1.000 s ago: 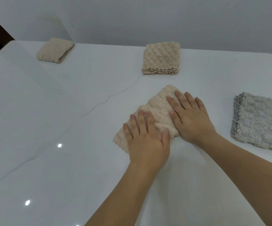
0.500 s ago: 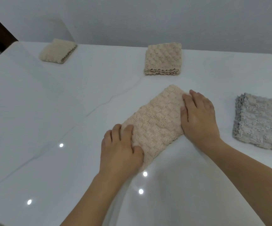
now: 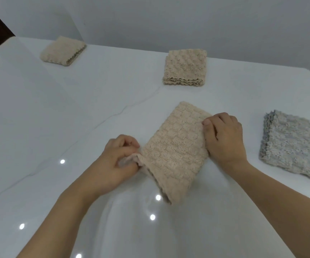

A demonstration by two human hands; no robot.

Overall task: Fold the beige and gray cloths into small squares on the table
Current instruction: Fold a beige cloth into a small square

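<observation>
Now the beige cloth (image 3: 176,149), folded into a long strip, lies slantwise at mid-table (image 3: 76,118) between both hands. Left hand (image 3: 117,162) has fingers curled, pinching the strip's near-left edge; right hand (image 3: 224,138) has fingers curled over its right edge. A gray cloth (image 3: 295,146) lies well apart, to the right.

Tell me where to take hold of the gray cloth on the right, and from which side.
Grip the gray cloth at its left edge, where the stacked layer ends show as a ruffled band facing the beige cloth. Come in from the left, probably with the right hand, which is nearest. Pinching all layers there should keep the fold together; its right part runs out of frame.
</observation>
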